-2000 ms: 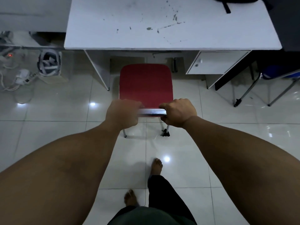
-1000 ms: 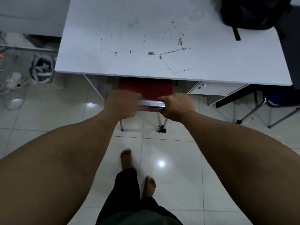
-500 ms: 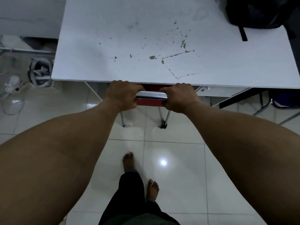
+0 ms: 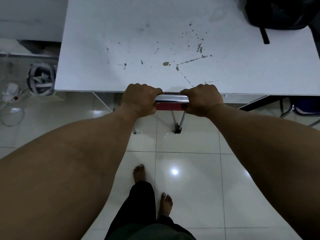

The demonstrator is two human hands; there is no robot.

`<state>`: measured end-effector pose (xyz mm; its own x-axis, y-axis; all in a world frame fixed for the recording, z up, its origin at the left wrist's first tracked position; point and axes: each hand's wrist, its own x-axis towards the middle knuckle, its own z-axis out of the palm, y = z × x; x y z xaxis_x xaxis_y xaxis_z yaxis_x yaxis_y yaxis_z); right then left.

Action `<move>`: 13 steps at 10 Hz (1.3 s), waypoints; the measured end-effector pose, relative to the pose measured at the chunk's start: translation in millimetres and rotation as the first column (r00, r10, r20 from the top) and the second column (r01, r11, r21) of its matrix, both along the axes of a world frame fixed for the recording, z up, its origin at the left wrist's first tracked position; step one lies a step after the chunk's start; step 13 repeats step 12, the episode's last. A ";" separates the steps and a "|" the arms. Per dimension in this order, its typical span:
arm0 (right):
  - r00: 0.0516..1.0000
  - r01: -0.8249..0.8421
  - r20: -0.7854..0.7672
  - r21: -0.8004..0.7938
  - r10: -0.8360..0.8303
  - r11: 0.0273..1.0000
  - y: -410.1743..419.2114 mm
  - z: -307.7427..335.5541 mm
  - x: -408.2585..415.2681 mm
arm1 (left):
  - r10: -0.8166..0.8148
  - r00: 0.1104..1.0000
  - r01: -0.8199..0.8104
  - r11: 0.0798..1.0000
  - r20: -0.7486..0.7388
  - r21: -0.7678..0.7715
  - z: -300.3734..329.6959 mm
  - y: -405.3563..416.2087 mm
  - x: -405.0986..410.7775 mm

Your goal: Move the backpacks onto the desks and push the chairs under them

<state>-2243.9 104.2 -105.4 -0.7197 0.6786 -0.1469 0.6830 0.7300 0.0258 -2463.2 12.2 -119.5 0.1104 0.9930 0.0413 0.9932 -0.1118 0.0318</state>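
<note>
Left hand (image 4: pixel 138 99) and right hand (image 4: pixel 201 99), fingers curled tight around chair (image 4: pixel 170 106) rail at frame center, steering it squarely; seat nearly hidden under desk (image 4: pixel 155 40). Backpack (image 4: pixel 277 13) on desk, upper right.

I find nothing to read anywhere in front of me: no words, labels, brand marks, numbers or signs that I can make out.
</note>
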 end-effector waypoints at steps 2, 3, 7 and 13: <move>0.995 0.090 0.043 -0.060 -0.088 0.994 -2.2 3.3 -6.7 | 0.009 0.998 -0.008 1.000 0.066 -0.025 -1.4 4.6 -3.6; 0.989 0.137 0.068 -0.115 -0.130 0.984 -3.7 6.6 -8.8 | 0.031 0.989 -0.021 0.997 0.146 -0.071 0.6 7.2 -4.2; 0.941 0.320 0.214 -0.322 -0.260 0.891 -19.7 33.5 -22.5 | 0.089 0.955 0.050 0.892 0.281 -0.450 14.9 14.4 -5.7; 0.897 0.374 0.356 -0.296 -0.261 0.879 20.2 135.5 -33.4 | 0.272 0.961 -0.131 0.588 0.042 -0.798 129.1 59.5 10.7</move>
